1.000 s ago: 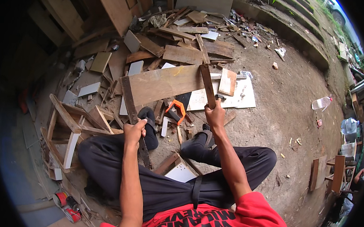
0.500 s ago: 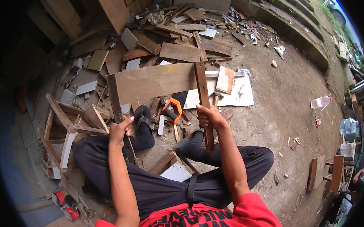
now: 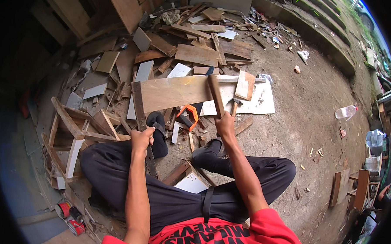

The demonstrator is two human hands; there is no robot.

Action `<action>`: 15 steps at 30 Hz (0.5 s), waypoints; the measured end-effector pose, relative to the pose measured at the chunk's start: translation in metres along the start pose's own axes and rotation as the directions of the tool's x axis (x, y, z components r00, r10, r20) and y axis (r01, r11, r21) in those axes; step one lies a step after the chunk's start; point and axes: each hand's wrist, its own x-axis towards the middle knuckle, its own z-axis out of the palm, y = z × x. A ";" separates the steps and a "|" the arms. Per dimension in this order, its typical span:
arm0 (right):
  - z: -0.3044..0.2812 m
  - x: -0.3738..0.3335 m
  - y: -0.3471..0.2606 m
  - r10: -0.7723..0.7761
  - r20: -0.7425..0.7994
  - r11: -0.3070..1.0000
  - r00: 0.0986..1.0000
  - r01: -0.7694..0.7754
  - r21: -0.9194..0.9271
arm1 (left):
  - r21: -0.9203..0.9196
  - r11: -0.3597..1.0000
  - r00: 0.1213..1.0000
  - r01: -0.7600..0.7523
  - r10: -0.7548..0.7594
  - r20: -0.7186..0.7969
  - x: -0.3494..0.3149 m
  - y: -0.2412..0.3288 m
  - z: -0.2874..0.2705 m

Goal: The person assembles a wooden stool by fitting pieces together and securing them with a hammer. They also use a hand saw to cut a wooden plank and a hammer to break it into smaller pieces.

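Both hands hold a wooden frame up over my lap: a wide pale board (image 3: 175, 91) joined to two narrow dark legs. My left hand (image 3: 141, 139) is closed round the left leg (image 3: 138, 104), whose lower end reaches down past the fist. Around the right leg (image 3: 215, 94) my right hand (image 3: 224, 123) is wrapped, and that leg looks tilted and foreshortened. Beyond my shoes, partly under the frame, lies a saw with an orange handle (image 3: 195, 115). A hammer (image 3: 235, 102) rests by the edge of a white panel (image 3: 259, 105).
A heap of scrap boards (image 3: 196, 55) spreads across the far ground. At my left stands a small wooden frame structure (image 3: 71, 121), with red-and-black reels (image 3: 75, 226) nearer me. Right are a plastic bottle (image 3: 345, 112), water jugs (image 3: 374, 137) and a small wooden piece of furniture (image 3: 361, 188). Concrete steps (image 3: 314, 44) rise at far right.
The held wooden frame has tilted, and its left leg has shifted to the right. My left hand has moved right with it; my right hand has moved slightly right. Both grips remain closed.
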 end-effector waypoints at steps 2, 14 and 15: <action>-0.001 -0.003 0.002 0.060 -0.052 0.987 0.997 -0.067 -0.148 | 0.489 0.794 0.876 -0.362 0.469 -0.114 0.006 -0.021 -0.002; -0.038 0.032 0.021 -0.157 -0.326 0.979 0.932 0.190 0.074 | -0.229 0.973 0.999 0.021 -0.032 -0.043 -0.003 0.010 -0.007; -0.033 0.033 0.032 -0.171 -0.367 0.982 0.914 0.189 0.013 | -0.283 0.958 0.998 0.045 -0.056 -0.032 -0.005 0.009 -0.009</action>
